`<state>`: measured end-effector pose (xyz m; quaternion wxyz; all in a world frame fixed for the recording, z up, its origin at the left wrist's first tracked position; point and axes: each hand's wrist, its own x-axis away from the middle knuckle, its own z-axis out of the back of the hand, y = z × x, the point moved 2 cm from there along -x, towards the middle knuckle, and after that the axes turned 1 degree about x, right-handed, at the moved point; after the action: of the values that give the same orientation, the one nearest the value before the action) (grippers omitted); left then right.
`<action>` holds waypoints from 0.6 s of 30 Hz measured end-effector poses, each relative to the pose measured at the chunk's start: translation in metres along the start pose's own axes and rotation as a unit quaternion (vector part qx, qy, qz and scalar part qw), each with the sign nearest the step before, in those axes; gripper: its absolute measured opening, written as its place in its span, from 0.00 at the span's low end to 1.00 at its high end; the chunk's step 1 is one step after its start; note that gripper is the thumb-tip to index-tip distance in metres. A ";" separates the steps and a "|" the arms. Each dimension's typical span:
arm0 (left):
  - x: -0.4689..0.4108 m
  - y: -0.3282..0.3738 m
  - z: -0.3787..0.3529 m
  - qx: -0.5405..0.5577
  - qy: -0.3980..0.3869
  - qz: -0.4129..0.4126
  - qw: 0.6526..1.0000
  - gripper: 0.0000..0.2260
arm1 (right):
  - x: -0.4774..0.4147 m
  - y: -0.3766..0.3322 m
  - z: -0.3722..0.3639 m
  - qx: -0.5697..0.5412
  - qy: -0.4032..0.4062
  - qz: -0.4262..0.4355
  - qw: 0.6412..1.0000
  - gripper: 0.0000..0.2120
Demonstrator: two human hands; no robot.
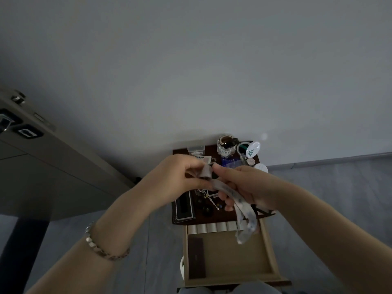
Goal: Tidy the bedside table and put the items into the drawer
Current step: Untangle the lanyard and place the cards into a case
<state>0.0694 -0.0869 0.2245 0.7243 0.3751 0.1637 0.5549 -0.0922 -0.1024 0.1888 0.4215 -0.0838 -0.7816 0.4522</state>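
Both hands hold a pale measuring tape (pixel 241 206) above the dark bedside table (pixel 214 217). My left hand (pixel 176 179) pinches the rolled-up end of the tape (pixel 204 172). My right hand (pixel 244 185) grips the loose strip, which runs through its fingers and dangles over the open drawer (pixel 229 255). The light wooden drawer is pulled out below the table; a dark flat box (pixel 196 255) lies at its left and a row of white rolls (pixel 212 227) sits along its back.
On the table stand a glass jar (pixel 226 147), a white round lid with a green logo (pixel 252 151), a clear box (pixel 196 148), a black case (pixel 184 205), keys and small dark items. A grey door (pixel 53 166) stands left. The wall is behind.
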 end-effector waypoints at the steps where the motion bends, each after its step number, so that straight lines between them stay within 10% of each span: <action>1: -0.002 -0.001 0.000 -0.115 -0.016 -0.016 0.993 0.11 | -0.001 -0.001 0.000 0.011 0.018 -0.003 1.000 0.22; 4: -0.007 0.002 -0.003 -0.311 -0.049 -0.050 0.948 0.13 | -0.004 -0.004 -0.001 0.039 0.052 0.003 0.998 0.18; 14: -0.010 -0.007 -0.017 -0.300 -0.098 -0.030 0.949 0.16 | -0.009 0.006 -0.007 0.208 0.115 0.085 0.968 0.10; 18: -0.009 -0.015 -0.014 -0.067 0.008 -0.003 0.998 0.21 | -0.011 0.012 0.000 0.003 0.125 0.074 0.989 0.07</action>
<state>0.0676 -0.0918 0.2025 0.7482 0.3202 0.1332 0.5655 -0.0878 -0.1012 0.1734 0.4817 -0.1963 -0.7130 0.4701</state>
